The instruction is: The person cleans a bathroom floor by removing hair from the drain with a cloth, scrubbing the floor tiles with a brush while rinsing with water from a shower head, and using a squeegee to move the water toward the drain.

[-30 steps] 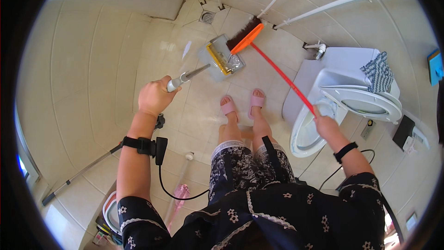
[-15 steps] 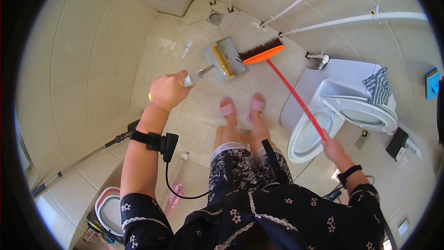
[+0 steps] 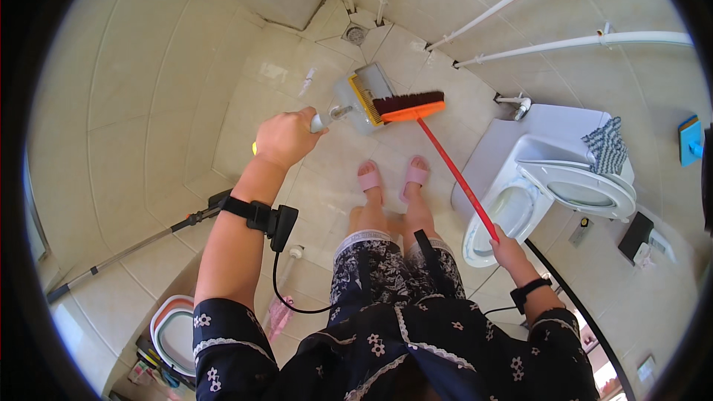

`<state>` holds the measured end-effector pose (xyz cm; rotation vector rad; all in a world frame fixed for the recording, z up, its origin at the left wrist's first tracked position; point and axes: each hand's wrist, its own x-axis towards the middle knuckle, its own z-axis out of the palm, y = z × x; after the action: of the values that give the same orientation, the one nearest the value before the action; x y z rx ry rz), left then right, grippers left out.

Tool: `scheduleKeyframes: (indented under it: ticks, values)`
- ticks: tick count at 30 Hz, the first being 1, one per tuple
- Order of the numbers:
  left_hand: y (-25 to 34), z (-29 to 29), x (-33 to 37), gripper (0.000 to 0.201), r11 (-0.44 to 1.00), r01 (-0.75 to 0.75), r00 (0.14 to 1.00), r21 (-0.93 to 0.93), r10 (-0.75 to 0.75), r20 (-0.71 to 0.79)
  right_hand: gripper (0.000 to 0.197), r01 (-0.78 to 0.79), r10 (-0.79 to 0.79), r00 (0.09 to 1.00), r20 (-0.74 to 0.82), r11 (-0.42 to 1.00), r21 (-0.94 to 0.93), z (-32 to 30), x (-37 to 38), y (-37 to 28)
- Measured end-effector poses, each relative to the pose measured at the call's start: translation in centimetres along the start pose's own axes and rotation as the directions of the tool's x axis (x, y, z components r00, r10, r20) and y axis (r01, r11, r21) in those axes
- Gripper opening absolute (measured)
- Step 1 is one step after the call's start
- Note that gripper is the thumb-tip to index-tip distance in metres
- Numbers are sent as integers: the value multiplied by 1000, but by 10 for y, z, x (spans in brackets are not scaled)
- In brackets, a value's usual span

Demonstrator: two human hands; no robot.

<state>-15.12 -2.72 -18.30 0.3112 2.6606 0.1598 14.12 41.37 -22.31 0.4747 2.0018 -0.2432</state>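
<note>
My left hand (image 3: 286, 138) is closed around the handle of a dustpan. The grey dustpan (image 3: 377, 80) has a yellow toothed strip along its edge and rests on or just above the tiled floor. My right hand (image 3: 509, 251) grips the red stick of a broom (image 3: 413, 113), which has an orange head and dark bristles. The left end of the bristles overlaps the dustpan's opening. Whether the bristles touch the pan, I cannot tell.
To the right stands a white toilet (image 3: 496, 217), its lid raised and a striped cloth (image 3: 607, 144) on its tank. White pipes (image 3: 572, 41) run along the far wall by a floor drain (image 3: 355, 33). A long grey pole (image 3: 137, 255) leans at left above folding basins (image 3: 176, 334).
The broom has moved left so its bristles now reach over the dustpan. My right hand has come in leftward and lower. The dustpan has shifted a little, and my view has moved slightly.
</note>
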Motion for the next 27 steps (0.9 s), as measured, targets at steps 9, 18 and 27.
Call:
scheduleKeyframes:
  ticks: [9, 18, 27]
  values:
    - [-26, -5, -88, 5, 900, -349, 921, 262, 380, -78, 46, -159, 108, 987, 118, 703, 694, -57, -109, -15]
    - [-34, 136, -204, 10, 922, -386, 835, -44, 369, 408, 46, -8, -55, 997, 58, 651, 759, -85, -100, -67]
    - [-33, 154, -214, 18, 948, -318, 713, -15, 249, 655, 44, -5, -92, 989, 115, 759, 652, -110, -80, -105]
